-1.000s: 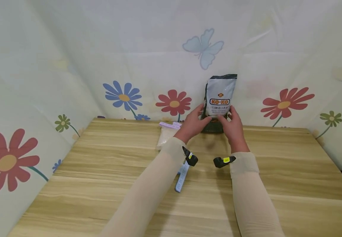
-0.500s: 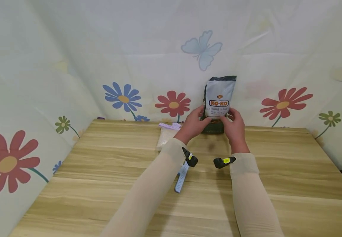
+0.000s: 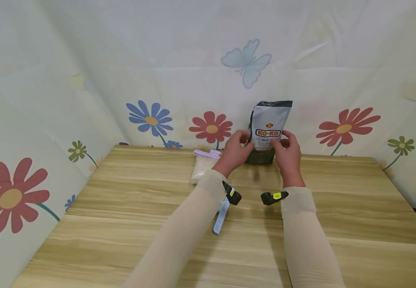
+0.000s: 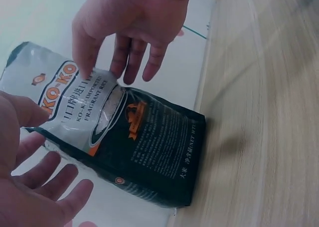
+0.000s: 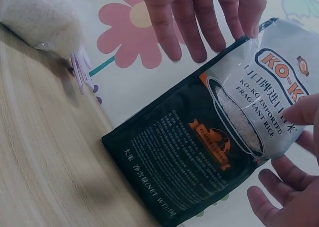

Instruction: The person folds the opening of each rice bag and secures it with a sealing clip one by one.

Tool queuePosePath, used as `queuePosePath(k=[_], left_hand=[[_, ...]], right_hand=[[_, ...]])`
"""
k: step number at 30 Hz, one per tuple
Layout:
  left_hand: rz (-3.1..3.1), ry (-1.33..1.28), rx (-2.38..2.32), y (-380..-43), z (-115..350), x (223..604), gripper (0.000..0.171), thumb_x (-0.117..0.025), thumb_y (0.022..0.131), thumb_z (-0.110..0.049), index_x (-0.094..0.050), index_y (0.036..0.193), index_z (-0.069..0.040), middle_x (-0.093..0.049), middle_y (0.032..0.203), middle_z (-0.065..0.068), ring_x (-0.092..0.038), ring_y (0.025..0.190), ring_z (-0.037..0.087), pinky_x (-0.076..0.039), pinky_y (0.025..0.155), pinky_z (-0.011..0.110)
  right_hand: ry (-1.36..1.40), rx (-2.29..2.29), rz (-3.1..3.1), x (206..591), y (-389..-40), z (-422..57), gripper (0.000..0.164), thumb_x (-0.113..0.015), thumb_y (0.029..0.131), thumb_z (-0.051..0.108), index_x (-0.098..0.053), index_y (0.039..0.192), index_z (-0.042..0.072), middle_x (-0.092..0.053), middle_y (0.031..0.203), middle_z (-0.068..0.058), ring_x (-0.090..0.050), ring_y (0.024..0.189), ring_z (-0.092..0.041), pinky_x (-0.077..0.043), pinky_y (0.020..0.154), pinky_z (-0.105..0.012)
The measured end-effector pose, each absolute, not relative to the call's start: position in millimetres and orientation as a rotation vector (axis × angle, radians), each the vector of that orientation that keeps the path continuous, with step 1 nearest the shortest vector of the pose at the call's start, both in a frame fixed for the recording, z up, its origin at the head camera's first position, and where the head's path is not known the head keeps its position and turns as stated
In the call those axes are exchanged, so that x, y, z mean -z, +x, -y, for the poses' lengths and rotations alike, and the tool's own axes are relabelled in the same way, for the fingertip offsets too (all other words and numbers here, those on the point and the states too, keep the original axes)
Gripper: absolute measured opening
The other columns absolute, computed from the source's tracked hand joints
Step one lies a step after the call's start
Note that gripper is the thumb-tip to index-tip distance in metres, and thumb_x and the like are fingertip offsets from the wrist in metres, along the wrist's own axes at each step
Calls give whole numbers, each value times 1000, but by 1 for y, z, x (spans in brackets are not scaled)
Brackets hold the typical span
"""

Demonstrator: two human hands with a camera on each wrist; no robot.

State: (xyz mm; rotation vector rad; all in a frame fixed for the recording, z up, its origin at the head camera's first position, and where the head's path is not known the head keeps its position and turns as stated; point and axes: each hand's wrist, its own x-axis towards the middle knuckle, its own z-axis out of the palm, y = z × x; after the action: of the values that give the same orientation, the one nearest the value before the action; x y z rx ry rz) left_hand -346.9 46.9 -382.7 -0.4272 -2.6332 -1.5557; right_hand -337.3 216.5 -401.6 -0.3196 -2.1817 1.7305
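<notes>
A dark green and white KO-KO rice bag [image 3: 270,116] stands upright at the back of the table, its top leaning a little to the right. My left hand [image 3: 234,150] is at its left side, and my right hand [image 3: 289,156] is at its right side. In the left wrist view, the left hand's fingers [image 4: 57,179] spread loosely beside the bag with the thumb by the logo. In the right wrist view, the right thumb [image 5: 303,110] lies over the white front while the other fingers hang relaxed past the edge. The bag's back is hidden.
Left of the bag lies a clear bag of white rice [image 3: 201,170] with a purple bag clip [image 3: 205,153] at its top. A light blue bag clip [image 3: 221,218] lies nearer, partly under the left wrist. A flowered cloth [image 3: 179,80] hangs behind the wooden table [image 3: 128,208].
The rice bag's top has dropped lower in the head view and shifted slightly right. My hands have loosened and drawn apart a little, the right one moving outward, showing more of the bag's base.
</notes>
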Motion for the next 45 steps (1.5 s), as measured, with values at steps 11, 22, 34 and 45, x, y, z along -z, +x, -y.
queuePosePath(k=[11, 22, 34, 45], left_hand=[[2609, -452, 1515, -350, -44, 383, 24, -63, 92, -42, -58, 90, -18, -35, 155, -6, -32, 145, 23, -37, 112, 47], [2527, -513, 1681, -347, -42, 379, 37, -66, 92, -35, -44, 116, -17, -53, 136, 4, -48, 131, 19, -39, 111, 38], [2499, -599, 1604, -343, -38, 386, 35, -62, 94, -40, -70, 119, -17, -54, 134, -2, -51, 126, 21, -47, 102, 36], [2467, -589, 1571, -339, -37, 389, 35, -60, 96, -36, -69, 122, -13, -56, 133, -2, -57, 120, 17, -53, 93, 31]], right_hand=[[-162, -1816, 2023, 401, -335, -221, 56, -59, 94, 44, -38, 144, 31, -50, 107, 5, -46, 108, -15, -39, 93, -34], [106, -1830, 1880, 396, -327, -224, 45, -61, 92, 16, -50, 135, 11, -43, 136, -3, -43, 129, -15, -34, 110, -41], [222, -1907, 1794, 390, -324, -223, 39, -63, 92, 12, -53, 129, 6, -57, 122, 1, -51, 115, -12, -43, 99, -32], [269, -1950, 1757, 385, -319, -223, 20, -65, 90, 4, -57, 107, 8, -67, 106, 3, -61, 109, -13, -46, 94, -25]])
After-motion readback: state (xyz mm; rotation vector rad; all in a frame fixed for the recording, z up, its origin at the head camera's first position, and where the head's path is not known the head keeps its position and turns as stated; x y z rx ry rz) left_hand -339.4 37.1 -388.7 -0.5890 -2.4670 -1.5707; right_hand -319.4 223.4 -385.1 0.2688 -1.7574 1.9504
